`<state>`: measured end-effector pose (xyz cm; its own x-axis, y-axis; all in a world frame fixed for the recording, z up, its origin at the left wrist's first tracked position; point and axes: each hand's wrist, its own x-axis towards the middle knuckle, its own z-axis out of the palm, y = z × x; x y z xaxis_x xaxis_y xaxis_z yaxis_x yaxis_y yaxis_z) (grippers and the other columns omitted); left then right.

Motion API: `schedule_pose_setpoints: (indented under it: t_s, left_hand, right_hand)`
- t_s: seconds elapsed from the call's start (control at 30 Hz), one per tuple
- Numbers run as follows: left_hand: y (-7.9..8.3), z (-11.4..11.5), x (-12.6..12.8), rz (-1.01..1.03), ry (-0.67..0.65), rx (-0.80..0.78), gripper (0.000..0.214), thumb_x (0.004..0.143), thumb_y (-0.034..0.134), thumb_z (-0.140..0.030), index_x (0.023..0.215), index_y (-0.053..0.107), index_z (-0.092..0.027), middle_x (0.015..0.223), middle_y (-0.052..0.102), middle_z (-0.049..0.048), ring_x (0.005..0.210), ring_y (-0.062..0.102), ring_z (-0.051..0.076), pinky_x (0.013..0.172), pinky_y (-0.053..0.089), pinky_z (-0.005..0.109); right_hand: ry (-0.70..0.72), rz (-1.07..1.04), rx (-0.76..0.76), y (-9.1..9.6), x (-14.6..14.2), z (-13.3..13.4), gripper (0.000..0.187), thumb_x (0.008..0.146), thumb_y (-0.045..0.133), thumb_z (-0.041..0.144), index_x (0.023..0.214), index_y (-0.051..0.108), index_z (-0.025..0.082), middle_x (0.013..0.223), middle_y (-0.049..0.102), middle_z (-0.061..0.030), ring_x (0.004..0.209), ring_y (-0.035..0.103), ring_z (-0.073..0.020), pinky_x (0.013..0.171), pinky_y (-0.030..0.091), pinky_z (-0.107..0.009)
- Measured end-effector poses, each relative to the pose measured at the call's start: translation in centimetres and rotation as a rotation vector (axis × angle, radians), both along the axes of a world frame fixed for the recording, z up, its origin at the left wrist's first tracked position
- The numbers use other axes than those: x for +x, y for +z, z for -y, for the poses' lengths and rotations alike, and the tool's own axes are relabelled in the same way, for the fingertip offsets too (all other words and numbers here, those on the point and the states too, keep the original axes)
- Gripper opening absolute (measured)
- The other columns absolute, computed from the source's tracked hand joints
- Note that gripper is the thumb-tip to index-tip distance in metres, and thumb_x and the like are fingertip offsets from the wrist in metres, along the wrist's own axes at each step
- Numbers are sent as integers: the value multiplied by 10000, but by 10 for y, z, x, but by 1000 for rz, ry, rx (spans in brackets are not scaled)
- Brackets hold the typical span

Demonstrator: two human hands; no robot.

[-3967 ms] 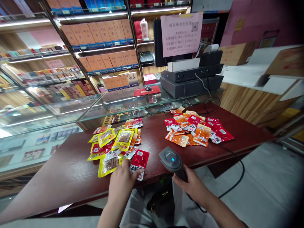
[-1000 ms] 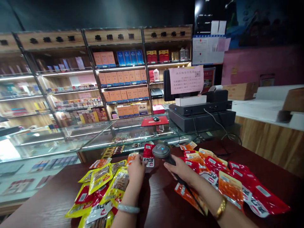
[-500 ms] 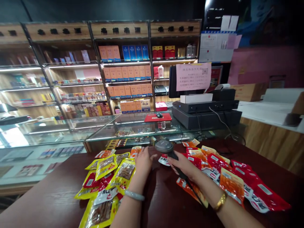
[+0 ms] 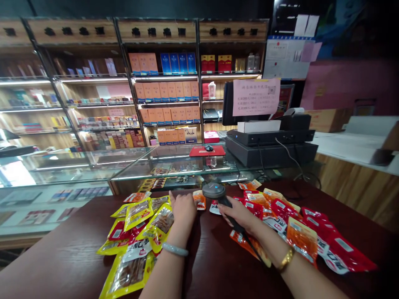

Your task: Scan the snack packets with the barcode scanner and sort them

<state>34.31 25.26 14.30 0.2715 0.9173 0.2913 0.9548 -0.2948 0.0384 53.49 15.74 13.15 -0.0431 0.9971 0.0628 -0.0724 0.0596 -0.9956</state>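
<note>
My right hand is closed around the handle of a black barcode scanner, whose head has a small blue light. Just left of the scanner head, my left hand has its thumb side at a small orange snack packet and appears to pinch its edge; the fingertips are partly hidden. Yellow-edged snack packets lie in a pile left of my left arm. Red snack packets and orange ones are heaped to the right, some partly behind my right forearm.
The packets lie on a dark brown table. Beyond it stand a glass display counter, a red mouse pad, a black cash drawer and a monitor with a pink notice. Loose cables hang by the drawer; shelves of boxes line the back.
The orange packet has moved from the left side of my left hand to its right, beside the scanner head. My left hand has shifted slightly left. A blue light now shows on the scanner.
</note>
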Motion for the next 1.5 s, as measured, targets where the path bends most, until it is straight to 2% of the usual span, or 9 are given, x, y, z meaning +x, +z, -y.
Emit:
schedule_pose_setpoints:
  t_s: [0.13,0.23,0.37,0.47,0.57,0.7,0.97,1.27,1.5]
  left_hand:
    - [-13,0,7,72,83,7,515,933,601,-570,1130,758,-120,1204,745,230,1287,588,407,1240,52,726]
    - [-17,1,10,57,24,-56,551,923,594,-612,1147,742,-130,1268,712,241,1320,555,417,1219,54,758]
    - [-12,0,12,46,19,-118,569,859,701,-574,1212,674,-129,1313,690,249,1356,543,408,1232,136,710]
    - [-9,-2,13,90,59,-166,583,835,765,-458,1266,593,-105,1235,731,247,1280,628,379,1226,219,658]
    - [-7,-5,11,143,67,-169,498,888,713,-382,1265,545,-103,1155,765,225,1191,698,346,1210,277,593]
    - [-2,-6,5,198,97,-158,402,933,645,-374,1229,524,-131,1122,778,208,1182,709,351,1162,334,542]
    - [7,-8,-3,361,133,-233,419,937,653,-414,1240,501,-169,1185,770,186,1179,714,328,1019,436,416]
    - [7,-5,-1,375,133,-233,418,944,665,-410,1253,509,-177,1195,768,179,1190,709,329,996,448,403]
    - [10,-2,-1,380,128,-223,411,946,657,-416,1248,512,-178,1189,770,180,1196,707,329,992,448,400]
  right_hand:
    - [-6,7,10,0,0,0,569,726,840,705,886,546,244,569,516,93,433,399,-84,401,321,-221]
    - [-16,18,8,-2,2,-1,560,744,830,698,914,554,241,581,526,93,432,413,-84,402,328,-219]
    - [-19,31,-3,-2,6,-1,574,749,817,707,953,563,234,560,524,101,419,408,-85,396,317,-218]
    - [-24,39,-8,1,7,0,575,739,822,710,929,558,234,543,510,108,416,393,-82,397,319,-216]
    - [-33,47,-5,6,6,3,565,749,813,717,876,544,237,526,496,108,413,387,-80,400,319,-218]
    - [-50,47,3,8,6,4,574,749,799,742,856,539,242,531,502,102,404,397,-83,397,310,-224]
    - [-100,7,11,6,9,0,612,713,798,771,837,517,242,541,504,106,410,385,-72,400,310,-211]
    - [-96,-36,6,11,8,2,650,689,819,769,916,519,240,554,515,112,410,384,-69,398,304,-204]
    - [-79,-46,7,9,7,2,627,711,815,755,882,513,234,544,494,118,397,355,-57,394,266,-198]
